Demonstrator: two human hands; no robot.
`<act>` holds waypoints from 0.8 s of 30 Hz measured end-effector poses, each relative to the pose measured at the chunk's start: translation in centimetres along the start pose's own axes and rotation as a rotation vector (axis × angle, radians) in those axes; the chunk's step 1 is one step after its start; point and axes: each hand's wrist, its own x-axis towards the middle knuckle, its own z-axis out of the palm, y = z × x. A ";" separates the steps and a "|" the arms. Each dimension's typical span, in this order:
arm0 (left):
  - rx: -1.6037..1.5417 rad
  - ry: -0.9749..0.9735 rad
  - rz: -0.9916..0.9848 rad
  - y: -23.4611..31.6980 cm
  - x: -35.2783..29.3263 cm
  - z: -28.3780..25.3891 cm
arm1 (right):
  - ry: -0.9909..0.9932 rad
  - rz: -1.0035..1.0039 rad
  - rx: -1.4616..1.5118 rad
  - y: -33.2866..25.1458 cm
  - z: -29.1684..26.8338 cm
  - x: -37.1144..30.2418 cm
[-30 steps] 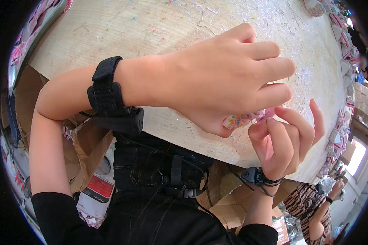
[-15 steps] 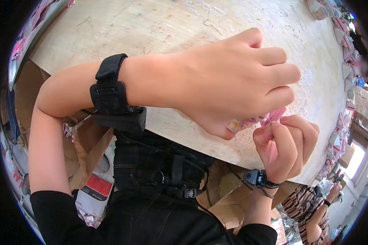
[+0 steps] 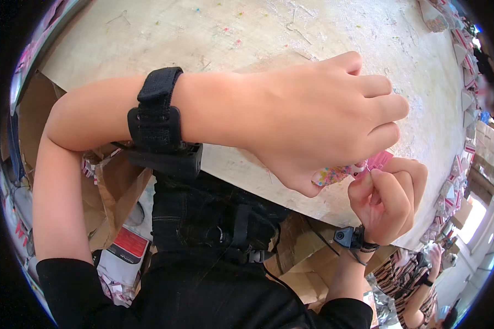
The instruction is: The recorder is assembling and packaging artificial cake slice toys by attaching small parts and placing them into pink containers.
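My left hand reaches across the table, back of the hand up, with its fingers curled closed. Between its thumb and fingers it grips a small clear packet of colourful confetti-like bits, mostly covered by the hand. A pink tag sits at the packet's right end. Close beside it, my right hand is closed in a pinch, its fingertips at the pink tag. A thin pale strand shows at those fingertips; the rest of it is hidden.
Loose thin strands and coloured specks lie on the pale table. White-and-red packets line its far right edge. Open cardboard boxes stand below the near edge. Another person in a striped top is at the lower right.
Both my hands have shifted slightly right and nearer to me, still at the packet. More of the pink tag shows now. The other person's arm has moved.
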 end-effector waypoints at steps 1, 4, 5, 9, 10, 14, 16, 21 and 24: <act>-0.013 -0.009 0.000 0.0 0.0 0.0 | -0.007 -0.004 -0.009 -0.1 0.0 0.0; 0.054 0.032 0.047 0.1 0.0 0.2 | -0.024 0.048 0.080 -0.2 -0.1 0.6; 0.054 0.034 0.045 0.2 -0.1 0.3 | -0.026 0.046 0.080 -0.3 -0.3 0.7; 0.019 0.037 0.045 0.3 -0.3 0.4 | -0.122 0.002 0.051 -0.5 -1.0 1.2; -0.021 0.028 0.045 0.1 -0.3 0.4 | -0.146 -0.036 -0.015 -0.4 -1.0 1.4; -0.208 -0.097 0.015 -0.3 -0.6 -0.1 | -0.247 -0.147 -0.067 0.1 -1.7 2.2; -0.413 -0.225 0.073 -0.5 -0.7 0.7 | -0.371 -0.102 0.223 0.5 -1.9 2.0; -0.348 -0.188 0.081 -0.6 -1.1 0.6 | -0.480 -0.042 0.313 1.2 -2.0 3.0; -0.316 -0.152 0.084 -0.8 -0.5 1.1 | -0.431 0.022 0.195 0.3 -2.0 2.9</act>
